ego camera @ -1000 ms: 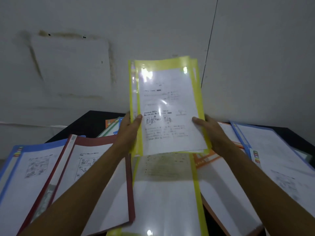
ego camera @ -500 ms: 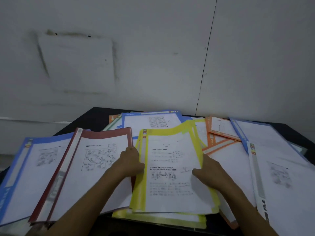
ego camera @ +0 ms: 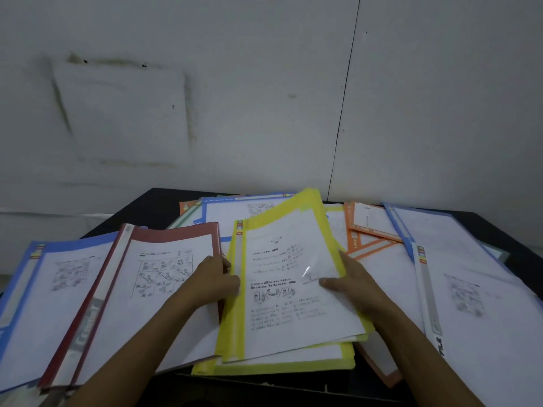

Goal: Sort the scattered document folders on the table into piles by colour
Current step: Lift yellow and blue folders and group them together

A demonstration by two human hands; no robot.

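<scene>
Yellow folders point(ego camera: 293, 292) sit between the two hands, a small bundle resting askew on a bottom folder point(ego camera: 279, 365), also yellow, which lies flat on the dark surface point(ego camera: 152, 207) just nearer the person than the hands; the left hand point(ego camera: 213, 282) curls its fingers round the bundle's spine edge, and the right hand point(ego camera: 354, 289) pinches the opposite long edge, thumb on the clear cover, fingers hidden beneath. These look like light, thin plastic covers with paper inside; the glint on the cover suggests a slick skin, so stacked ones will likely slide over each other and fan out, as their staggered edges already do; held by one corner they would probably sag. The firmest hold should be the stiffer spine strip by the left hand, matched by a grip at mid-length on the open edge so the sheets stay in; nothing seems fragile beyond creasing. A red folder point(ego camera: 164, 289) lies partly under the left hand, with a blue folder point(ego camera: 58, 289) further left; orange folders point(ego camera: 367, 233) lie beyond the right hand. A second ago the bundle stood upright in the air before the wall; half a second ago it lay squarer on the pile; now its far end has swung toward the right hand's side and looks a little raised, while both hands keep the same edges.
</scene>
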